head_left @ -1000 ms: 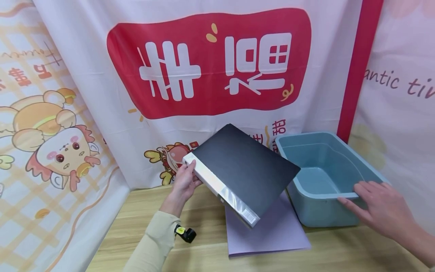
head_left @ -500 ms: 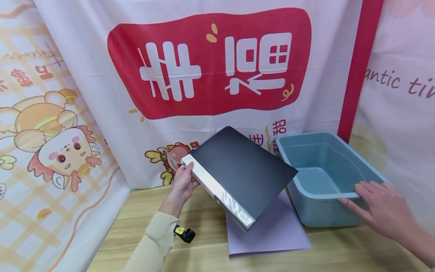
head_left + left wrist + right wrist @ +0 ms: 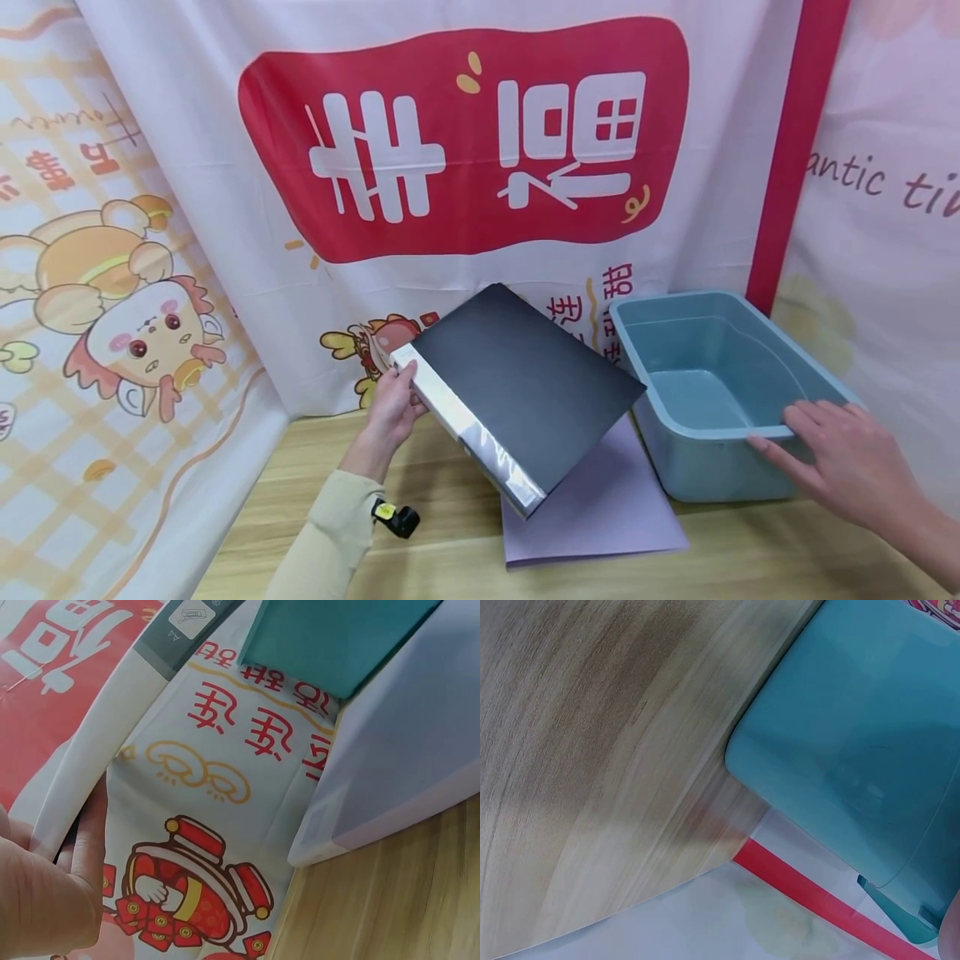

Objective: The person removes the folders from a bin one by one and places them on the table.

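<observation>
My left hand (image 3: 393, 408) grips a black file folder (image 3: 525, 383) at the upper end of its white spine, thumb on top. The folder is held tilted above the table, with its spine toward the lower left. Under it lies a lilac file folder (image 3: 592, 533), partly covered. In the left wrist view, fingers curl behind the black folder's pale spine (image 3: 97, 727). At the right, a blue-green plastic basin (image 3: 727, 471) stands upright, its visible inside bare. My right hand (image 3: 847, 458) holds the basin's near rim, fingers over the edge and thumb along the front.
The wood-grain table (image 3: 450, 550) carries the lilac folder and basin. A printed cloth (image 3: 465, 142) hangs behind, with more printed cloth at both sides. A small black device (image 3: 396, 518) is strapped to the left wrist.
My left hand has moved slightly left and down with the black folder, showing a little more of the cloth behind. The right hand, basin and lilac folder have stayed in place.
</observation>
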Available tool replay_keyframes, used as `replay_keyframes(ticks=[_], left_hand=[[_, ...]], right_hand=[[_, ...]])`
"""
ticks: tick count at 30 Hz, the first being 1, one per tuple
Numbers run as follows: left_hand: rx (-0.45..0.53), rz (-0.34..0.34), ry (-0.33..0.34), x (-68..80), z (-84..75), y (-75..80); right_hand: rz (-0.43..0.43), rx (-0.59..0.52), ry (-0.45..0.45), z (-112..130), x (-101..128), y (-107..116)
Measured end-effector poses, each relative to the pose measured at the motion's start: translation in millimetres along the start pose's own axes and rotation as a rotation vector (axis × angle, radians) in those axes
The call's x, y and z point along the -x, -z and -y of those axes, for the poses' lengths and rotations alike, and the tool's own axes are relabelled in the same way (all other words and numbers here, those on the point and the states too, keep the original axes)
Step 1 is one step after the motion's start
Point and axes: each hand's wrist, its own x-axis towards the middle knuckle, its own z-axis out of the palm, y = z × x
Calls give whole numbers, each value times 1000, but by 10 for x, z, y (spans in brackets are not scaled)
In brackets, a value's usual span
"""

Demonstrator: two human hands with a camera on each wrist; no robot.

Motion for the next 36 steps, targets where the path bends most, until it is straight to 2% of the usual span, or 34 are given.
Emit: replay_keyframes(ticks=[14,26,36], left_hand=[[-42,-5,-12,6,61,319],[-64,22,29,-11,161,603],[-92,30,35,22,225,784]], right_hand=[[25,2,-27,-2,12,13],[43,6,-35,9,8,4],[42,10,-28,24,-20,13]])
